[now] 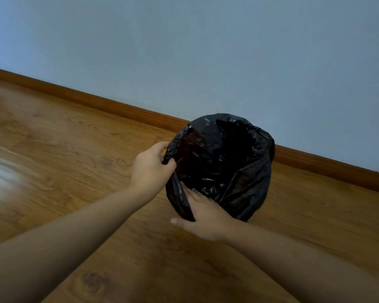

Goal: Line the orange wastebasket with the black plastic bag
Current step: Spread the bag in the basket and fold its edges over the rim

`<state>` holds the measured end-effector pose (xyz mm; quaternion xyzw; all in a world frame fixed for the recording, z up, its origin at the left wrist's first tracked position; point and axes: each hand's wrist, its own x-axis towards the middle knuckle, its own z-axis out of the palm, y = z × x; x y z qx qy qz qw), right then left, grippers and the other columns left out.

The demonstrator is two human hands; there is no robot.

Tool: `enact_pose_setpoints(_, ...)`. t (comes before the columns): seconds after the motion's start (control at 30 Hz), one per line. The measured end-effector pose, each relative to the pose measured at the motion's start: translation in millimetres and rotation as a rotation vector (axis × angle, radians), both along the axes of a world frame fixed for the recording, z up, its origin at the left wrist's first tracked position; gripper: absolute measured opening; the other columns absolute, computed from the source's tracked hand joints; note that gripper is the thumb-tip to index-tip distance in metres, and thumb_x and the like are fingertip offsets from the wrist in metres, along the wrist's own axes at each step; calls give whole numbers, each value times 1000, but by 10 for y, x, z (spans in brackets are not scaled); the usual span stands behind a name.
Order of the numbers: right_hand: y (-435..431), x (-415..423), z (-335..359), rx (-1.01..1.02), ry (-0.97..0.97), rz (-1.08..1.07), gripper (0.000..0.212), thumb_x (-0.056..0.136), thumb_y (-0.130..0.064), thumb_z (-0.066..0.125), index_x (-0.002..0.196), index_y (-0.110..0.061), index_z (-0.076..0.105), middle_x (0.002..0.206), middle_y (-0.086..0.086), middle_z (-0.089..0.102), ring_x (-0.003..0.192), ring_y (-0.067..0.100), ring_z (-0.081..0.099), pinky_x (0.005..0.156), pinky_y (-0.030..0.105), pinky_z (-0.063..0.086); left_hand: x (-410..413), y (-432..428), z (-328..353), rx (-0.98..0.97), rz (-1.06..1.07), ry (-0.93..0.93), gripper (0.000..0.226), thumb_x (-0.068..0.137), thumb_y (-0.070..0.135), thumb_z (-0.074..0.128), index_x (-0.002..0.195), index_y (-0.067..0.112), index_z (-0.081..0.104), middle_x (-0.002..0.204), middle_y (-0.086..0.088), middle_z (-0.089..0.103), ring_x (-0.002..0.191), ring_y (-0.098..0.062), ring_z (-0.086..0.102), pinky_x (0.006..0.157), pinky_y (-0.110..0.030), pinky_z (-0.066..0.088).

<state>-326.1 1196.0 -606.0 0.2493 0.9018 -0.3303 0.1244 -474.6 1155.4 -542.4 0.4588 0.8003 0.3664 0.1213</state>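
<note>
The black plastic bag (223, 162) is draped over a round upright form on the floor and covers it fully, so no orange of the wastebasket shows. Its mouth gapes open at the top. My left hand (150, 169) pinches the bag's edge on the left side between thumb and fingers. My right hand (206, 217) lies against the near lower side of the bag, fingers tucked into a fold of the plastic and thumb sticking out to the left.
Wooden floor (74, 149) stretches all around. A brown skirting board (118, 108) and a pale blue wall (206, 51) run just behind the bag.
</note>
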Motion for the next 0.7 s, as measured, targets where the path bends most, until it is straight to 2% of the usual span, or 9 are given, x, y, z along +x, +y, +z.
enact_pose_setpoints(0.07, 0, 37, 7, 100, -12, 42, 78, 84, -67, 29, 136, -38, -21, 154, -12, -10, 141, 18, 1, 114, 51, 4, -50, -5, -33, -13, 40, -3, 35, 84, 18, 57, 119, 22, 52, 66, -1, 63, 59, -12, 60, 46, -27, 50)
enact_pose_setpoints(0.2, 31, 192, 31, 326, 138, 74, 72, 86, -65, 26, 139, -36, -13, 155, -6, 5, 140, 19, 8, 111, 52, -6, -155, 40, 1, -1, 90, 23, 34, 84, 20, 57, 117, 22, 54, 62, 9, 58, 57, -4, 56, 41, -14, 41)
enact_pose_setpoints(0.33, 60, 254, 15, 163, -88, 161, 75, 85, -66, 27, 141, -32, -9, 155, 0, 7, 140, 22, 10, 113, 49, 2, -164, 62, 95, 19, -30, 151, 34, 84, 17, 56, 117, 25, 56, 70, 12, 60, 62, -8, 57, 45, -14, 39)
enact_pose_setpoints(0.4, 108, 270, 68, 162, -24, 166, 69, 87, -63, 27, 142, -27, 8, 150, 5, 25, 136, 23, 22, 112, 46, 10, -164, 60, 126, 16, -100, 236, 35, 84, 16, 54, 118, 27, 55, 78, 8, 66, 68, -11, 60, 48, -16, 38)
enact_pose_setpoints(0.47, 223, 282, 146, 376, 153, 186, 58, 91, -56, 30, 135, -19, 33, 135, 6, 47, 124, 24, 38, 106, 40, 23, -185, 58, 157, -12, -136, 329, 37, 85, 17, 53, 121, 25, 53, 82, -1, 71, 67, -17, 61, 53, -21, 40)
enact_pose_setpoints(0.5, 288, 275, 172, 501, 210, 221, 54, 92, -53, 31, 131, -18, 40, 129, 5, 51, 121, 24, 41, 103, 39, 27, -195, 53, 170, -28, -155, 372, 38, 85, 17, 52, 123, 23, 51, 82, -4, 71, 63, -18, 59, 54, -23, 41)
enact_pose_setpoints(0.57, 392, 261, 167, 647, 177, 323, 55, 92, -52, 29, 135, -19, 35, 138, 6, 44, 130, 27, 32, 108, 43, 21, -209, 45, 193, -54, -195, 455, 41, 87, 17, 52, 127, 20, 47, 75, -7, 70, 54, -17, 50, 49, -24, 40)
enact_pose_setpoints(0.63, 447, 272, 60, 693, -35, 414, 64, 90, -58, 23, 143, -23, 12, 154, 4, 16, 141, 28, 4, 113, 50, -2, -226, 46, 229, -62, -223, 517, 42, 87, 16, 52, 129, 18, 46, 66, -8, 67, 51, -16, 45, 46, -24, 35)
enact_pose_setpoints(0.7, 491, 325, -46, 694, -272, 428, 70, 87, -64, 16, 143, -26, -4, 155, 1, -5, 139, 27, -17, 108, 51, -18, -247, 53, 271, -76, -245, 565, 42, 86, 14, 52, 128, 17, 46, 59, -4, 60, 49, -17, 41, 41, -23, 30)
